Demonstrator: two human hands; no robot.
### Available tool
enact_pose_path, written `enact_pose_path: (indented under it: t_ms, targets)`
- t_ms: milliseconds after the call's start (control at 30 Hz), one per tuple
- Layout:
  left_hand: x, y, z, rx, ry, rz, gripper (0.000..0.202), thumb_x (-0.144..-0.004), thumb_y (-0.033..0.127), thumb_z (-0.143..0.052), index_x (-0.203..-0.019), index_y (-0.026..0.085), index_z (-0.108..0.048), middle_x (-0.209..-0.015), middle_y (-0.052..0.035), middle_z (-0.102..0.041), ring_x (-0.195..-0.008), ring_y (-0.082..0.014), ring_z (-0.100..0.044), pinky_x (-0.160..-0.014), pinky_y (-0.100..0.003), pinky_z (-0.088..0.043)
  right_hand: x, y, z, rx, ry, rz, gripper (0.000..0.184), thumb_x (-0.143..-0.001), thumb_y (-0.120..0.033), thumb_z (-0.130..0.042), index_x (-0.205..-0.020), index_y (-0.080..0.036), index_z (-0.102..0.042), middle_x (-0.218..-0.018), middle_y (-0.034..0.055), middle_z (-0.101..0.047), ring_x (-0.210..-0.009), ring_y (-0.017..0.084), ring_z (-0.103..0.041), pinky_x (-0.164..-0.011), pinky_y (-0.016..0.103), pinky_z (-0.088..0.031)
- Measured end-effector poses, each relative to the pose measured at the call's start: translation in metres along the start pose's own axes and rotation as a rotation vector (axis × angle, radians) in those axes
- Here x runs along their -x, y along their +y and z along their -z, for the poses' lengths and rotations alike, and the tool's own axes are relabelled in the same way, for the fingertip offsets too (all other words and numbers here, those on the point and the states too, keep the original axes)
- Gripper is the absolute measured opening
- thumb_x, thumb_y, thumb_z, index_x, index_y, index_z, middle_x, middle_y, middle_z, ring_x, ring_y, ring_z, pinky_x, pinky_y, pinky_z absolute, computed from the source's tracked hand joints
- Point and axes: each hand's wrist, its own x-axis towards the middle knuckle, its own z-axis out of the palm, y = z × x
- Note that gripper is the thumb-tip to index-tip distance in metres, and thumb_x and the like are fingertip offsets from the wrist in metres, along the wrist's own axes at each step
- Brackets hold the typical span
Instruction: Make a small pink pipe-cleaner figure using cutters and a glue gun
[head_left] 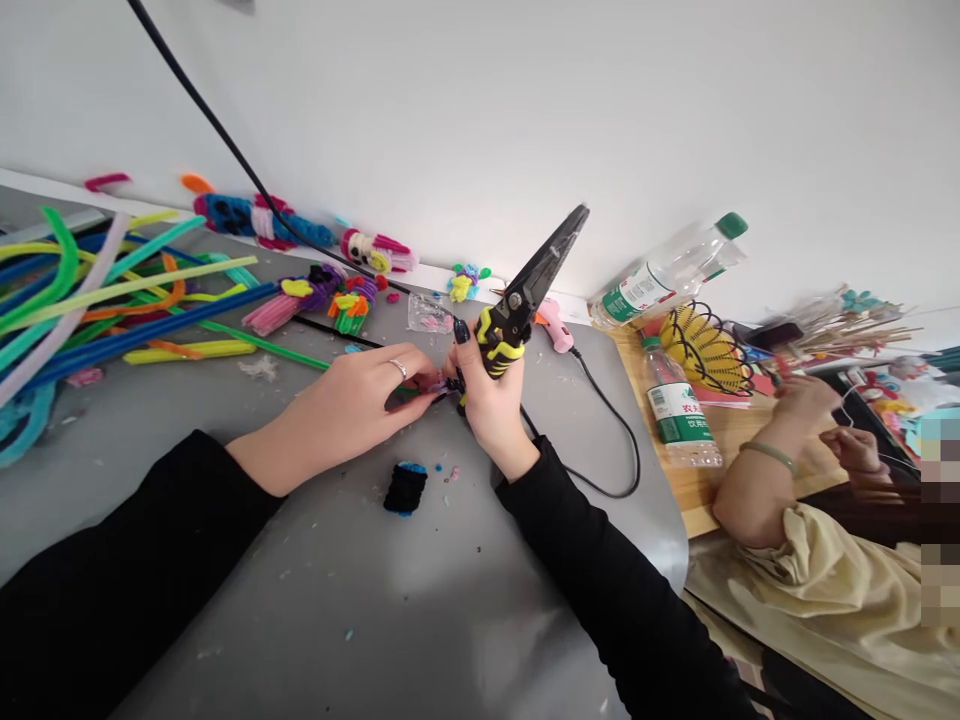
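My right hand [491,390] grips scissors [517,300] with black-and-yellow handles, their dark blades pointing up and away. Its thumb lies along the handle, and its other fingertips are partly hidden near my left hand. My left hand [367,400], with a ring on one finger, is closed in a pinch on a small purple fuzzy piece [441,387], mostly covered by the fingers. Below the hands on the grey table [315,600] lies a small black fuzzy roll [406,488] with blue edges. A green pipe cleaner [277,347] runs behind my left hand.
Loose coloured pipe cleaners [112,300] pile at the left. Several fuzzy figures [255,220] line the wall. A pink glue gun [555,328] trails a black cord [637,450]. Bottles [679,415] and a yellow wire basket [701,350] stand right, beside another person's arm [757,490].
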Motion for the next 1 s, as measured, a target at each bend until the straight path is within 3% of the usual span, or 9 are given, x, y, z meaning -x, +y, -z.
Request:
enact_pose_path:
  t_ms: [400,733,867,1000]
  targets:
    - [-0.002,0.006,-0.002,-0.006,0.059,0.035,0.020,-0.095,0.024,-0.054,-0.079,0.019,-0.066,-0.097,-0.0060,-0.077,-0.080,-0.0193,-0.073,-0.070,-0.028,-0.054,-0.001,0.004,0.001,-0.021,-0.015,0.022,0.031,-0.093,-0.048,-0.072,-0.089,-0.026,-0.050,-0.069,-0.0064,-0.045,-0.058,0.011,-0.040,-0.055,0.027,-0.040]
    - [0.000,0.010,-0.004,-0.027,0.068,0.100,0.019,-0.095,0.027,-0.056,-0.092,0.020,-0.074,-0.098,-0.0057,-0.080,-0.084,-0.0222,-0.075,-0.077,-0.031,-0.059,-0.001,-0.003,-0.003,-0.071,0.034,-0.032,0.037,-0.089,-0.053,-0.075,-0.089,-0.026,-0.049,-0.065,-0.0083,-0.044,-0.052,0.010,-0.040,-0.051,0.026,-0.039]
    - [0.001,0.010,-0.005,0.009,0.086,0.132,0.019,-0.095,0.028,-0.058,-0.100,0.021,-0.075,-0.099,-0.0048,-0.082,-0.083,-0.0220,-0.077,-0.078,-0.031,-0.061,-0.003,-0.007,-0.003,-0.112,0.044,-0.045,0.035,-0.089,-0.048,-0.075,-0.088,-0.026,-0.048,-0.062,-0.0092,-0.043,-0.051,0.009,-0.040,-0.051,0.026,-0.038]
    - [0.001,0.009,-0.006,-0.051,0.117,0.060,0.025,-0.096,0.026,-0.055,-0.090,0.020,-0.079,-0.097,-0.0060,-0.082,-0.083,-0.0222,-0.077,-0.075,-0.030,-0.059,-0.005,-0.009,-0.004,-0.155,0.056,-0.082,0.037,-0.088,-0.048,-0.076,-0.084,-0.026,-0.046,-0.061,-0.0097,-0.043,-0.051,0.009,-0.041,-0.051,0.027,-0.038]
